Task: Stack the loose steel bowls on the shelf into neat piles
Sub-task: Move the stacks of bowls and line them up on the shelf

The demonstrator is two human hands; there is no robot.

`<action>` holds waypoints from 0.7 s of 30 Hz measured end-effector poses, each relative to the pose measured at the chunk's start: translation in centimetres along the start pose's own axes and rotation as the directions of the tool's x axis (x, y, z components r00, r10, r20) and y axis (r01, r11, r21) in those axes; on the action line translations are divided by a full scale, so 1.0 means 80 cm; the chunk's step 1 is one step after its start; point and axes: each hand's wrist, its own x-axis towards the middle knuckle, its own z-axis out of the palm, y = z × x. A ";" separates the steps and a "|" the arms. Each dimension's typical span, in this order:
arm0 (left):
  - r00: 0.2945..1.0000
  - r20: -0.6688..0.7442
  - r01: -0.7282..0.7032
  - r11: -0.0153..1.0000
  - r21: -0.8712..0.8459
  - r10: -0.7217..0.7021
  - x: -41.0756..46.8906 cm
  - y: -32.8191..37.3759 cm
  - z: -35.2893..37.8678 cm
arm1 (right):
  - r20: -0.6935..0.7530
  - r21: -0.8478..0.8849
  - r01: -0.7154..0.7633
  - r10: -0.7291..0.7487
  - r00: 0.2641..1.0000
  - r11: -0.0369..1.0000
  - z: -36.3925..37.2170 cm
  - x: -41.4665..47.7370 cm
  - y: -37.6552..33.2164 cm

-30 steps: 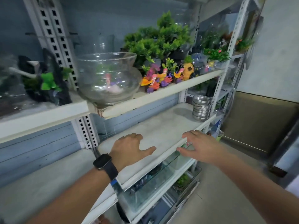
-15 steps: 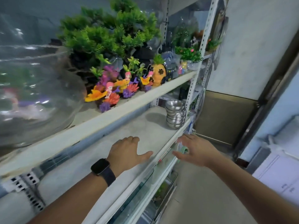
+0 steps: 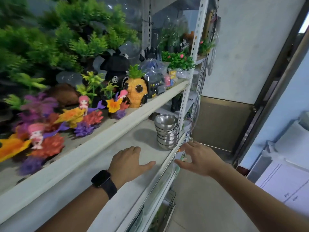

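A pile of several nested steel bowls (image 3: 167, 133) stands on the white shelf (image 3: 107, 166), at its right end beside the perforated upright. My left hand (image 3: 127, 162), with a black watch on the wrist, rests flat on the shelf, a short way left of the pile. Its fingers are straight and hold nothing. My right hand (image 3: 199, 156) hovers open just off the shelf's front edge, below and to the right of the bowls, fingers spread and empty. No loose bowl is in view.
The shelf above (image 3: 117, 121) carries aquarium ornaments: a pineapple house (image 3: 136, 91), mermaid figures, coloured corals and plastic plants. A perforated steel upright (image 3: 189, 91) stands right of the bowls. Glass tanks sit below. A wall and papers (image 3: 284, 183) lie to the right.
The view has swung right and closer to the bowl pile; the glass fishbowl has left the frame. Both hands have slid right along the shelf toward the pile, the right one off the front edge.
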 end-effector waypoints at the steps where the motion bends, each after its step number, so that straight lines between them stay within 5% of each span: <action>1: 1.000 0.007 0.005 1.000 0.001 -0.005 0.012 0.006 0.004 | 0.001 0.009 -0.003 0.003 1.000 1.000 0.001 0.008 0.012; 21: 0.975 0.017 0.221 0.975 0.009 -0.221 0.198 0.102 0.085 | 0.101 0.078 0.145 -0.152 0.983 0.986 0.050 0.180 0.245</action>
